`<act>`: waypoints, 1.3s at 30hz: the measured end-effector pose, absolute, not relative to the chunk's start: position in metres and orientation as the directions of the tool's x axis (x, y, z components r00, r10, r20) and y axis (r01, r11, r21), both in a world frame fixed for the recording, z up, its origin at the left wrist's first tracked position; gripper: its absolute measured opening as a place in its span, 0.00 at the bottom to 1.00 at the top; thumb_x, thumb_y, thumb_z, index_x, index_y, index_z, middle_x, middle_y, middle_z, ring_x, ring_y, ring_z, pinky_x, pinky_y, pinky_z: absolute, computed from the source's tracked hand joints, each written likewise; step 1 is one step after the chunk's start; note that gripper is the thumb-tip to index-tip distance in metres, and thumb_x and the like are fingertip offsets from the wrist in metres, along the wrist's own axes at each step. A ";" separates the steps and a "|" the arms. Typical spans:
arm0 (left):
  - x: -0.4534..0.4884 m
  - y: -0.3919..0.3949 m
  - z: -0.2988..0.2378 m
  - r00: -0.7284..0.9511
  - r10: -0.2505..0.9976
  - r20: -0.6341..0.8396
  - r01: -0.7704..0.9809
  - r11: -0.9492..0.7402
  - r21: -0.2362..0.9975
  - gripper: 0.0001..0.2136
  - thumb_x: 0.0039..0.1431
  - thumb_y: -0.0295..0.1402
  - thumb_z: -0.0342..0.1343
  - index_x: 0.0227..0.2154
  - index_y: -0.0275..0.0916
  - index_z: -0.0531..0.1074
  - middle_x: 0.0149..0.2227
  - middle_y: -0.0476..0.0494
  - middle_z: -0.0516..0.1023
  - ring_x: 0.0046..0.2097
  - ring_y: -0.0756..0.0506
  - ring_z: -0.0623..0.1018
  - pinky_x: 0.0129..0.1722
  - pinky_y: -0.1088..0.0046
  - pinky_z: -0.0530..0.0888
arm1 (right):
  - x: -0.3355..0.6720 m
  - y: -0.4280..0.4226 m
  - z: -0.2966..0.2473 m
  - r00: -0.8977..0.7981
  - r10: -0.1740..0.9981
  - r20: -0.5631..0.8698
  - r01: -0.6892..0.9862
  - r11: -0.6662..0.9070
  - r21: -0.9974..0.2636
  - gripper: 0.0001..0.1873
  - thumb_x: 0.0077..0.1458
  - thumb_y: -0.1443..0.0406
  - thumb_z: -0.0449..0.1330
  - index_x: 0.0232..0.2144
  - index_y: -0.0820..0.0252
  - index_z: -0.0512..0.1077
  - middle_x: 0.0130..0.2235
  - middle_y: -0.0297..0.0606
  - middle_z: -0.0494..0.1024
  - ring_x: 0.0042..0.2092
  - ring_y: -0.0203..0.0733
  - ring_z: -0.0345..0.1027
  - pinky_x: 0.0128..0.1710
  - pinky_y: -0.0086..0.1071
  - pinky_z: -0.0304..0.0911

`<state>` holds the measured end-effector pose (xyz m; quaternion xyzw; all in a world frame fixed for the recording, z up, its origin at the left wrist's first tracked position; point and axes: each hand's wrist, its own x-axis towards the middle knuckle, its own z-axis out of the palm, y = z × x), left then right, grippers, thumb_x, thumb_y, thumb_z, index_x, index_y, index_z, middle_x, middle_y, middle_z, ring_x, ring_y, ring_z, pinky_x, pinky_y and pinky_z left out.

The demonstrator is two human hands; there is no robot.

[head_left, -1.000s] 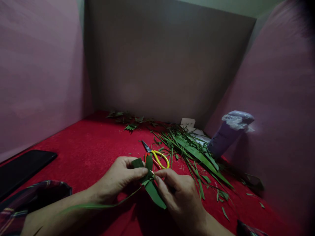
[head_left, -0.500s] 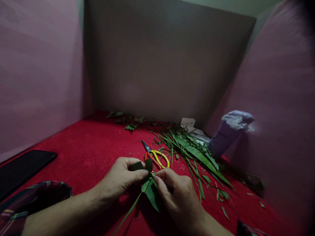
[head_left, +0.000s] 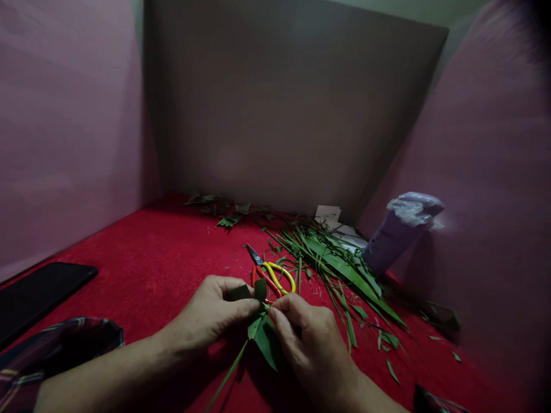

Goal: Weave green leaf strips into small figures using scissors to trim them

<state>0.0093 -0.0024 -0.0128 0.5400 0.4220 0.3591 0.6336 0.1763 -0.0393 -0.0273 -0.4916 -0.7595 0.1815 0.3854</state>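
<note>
Both of my hands meet low in the middle of the view over a red cloth. My left hand pinches the folded green leaf piece with thumb and forefinger. From the other side my right hand pinches the same leaf piece, fingers curled. A thin leaf strip trails down toward me from the fold. Yellow-handled scissors lie on the cloth just beyond my fingers, untouched.
A heap of long green leaves spreads to the right of the scissors, with cut scraps at the back. A purple tube leans at the right wall. A black phone lies at left. Pink walls enclose the cloth.
The trailing leaf strip has swung from lying leftward over my wrist to hanging straight down toward me. The wide leaf end has drawn in under my right fingers. Both hands stay in place.
</note>
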 end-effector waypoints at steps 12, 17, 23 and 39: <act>0.010 -0.001 -0.017 0.398 0.905 -0.152 -0.007 0.169 0.986 0.12 0.42 0.37 0.62 0.18 0.33 0.68 0.15 0.54 0.63 0.19 0.54 0.61 0.19 0.78 0.55 | 0.176 -0.039 -0.024 -0.212 0.910 0.356 0.616 0.407 -0.674 0.12 0.59 0.66 0.48 0.24 0.60 0.65 0.20 0.31 0.68 0.21 0.32 0.58 0.19 0.23 0.52; 0.009 -0.001 -0.017 0.396 0.905 -0.153 -0.004 0.169 0.986 0.12 0.41 0.37 0.62 0.18 0.33 0.69 0.15 0.53 0.65 0.19 0.54 0.62 0.19 0.78 0.55 | 0.177 -0.038 -0.025 -0.225 0.898 0.378 0.642 0.429 -0.635 0.10 0.57 0.66 0.50 0.27 0.61 0.68 0.21 0.34 0.71 0.20 0.34 0.62 0.20 0.24 0.55; 0.009 -0.001 -0.013 0.356 0.918 -0.174 -0.018 0.193 0.981 0.13 0.38 0.38 0.64 0.18 0.35 0.67 0.14 0.54 0.65 0.18 0.54 0.63 0.19 0.78 0.57 | 0.179 -0.036 -0.024 -0.226 0.885 0.406 0.684 0.441 -0.581 0.11 0.57 0.64 0.49 0.29 0.61 0.70 0.21 0.35 0.73 0.20 0.34 0.64 0.20 0.24 0.55; 0.005 -0.002 -0.009 0.438 0.880 -0.184 0.093 0.159 0.983 0.14 0.42 0.39 0.60 0.16 0.36 0.64 0.14 0.55 0.61 0.18 0.54 0.59 0.18 0.77 0.53 | 0.186 -0.033 -0.022 -0.328 0.767 0.551 0.802 0.534 -0.266 0.16 0.59 0.62 0.48 0.23 0.60 0.69 0.16 0.31 0.68 0.18 0.33 0.63 0.20 0.25 0.49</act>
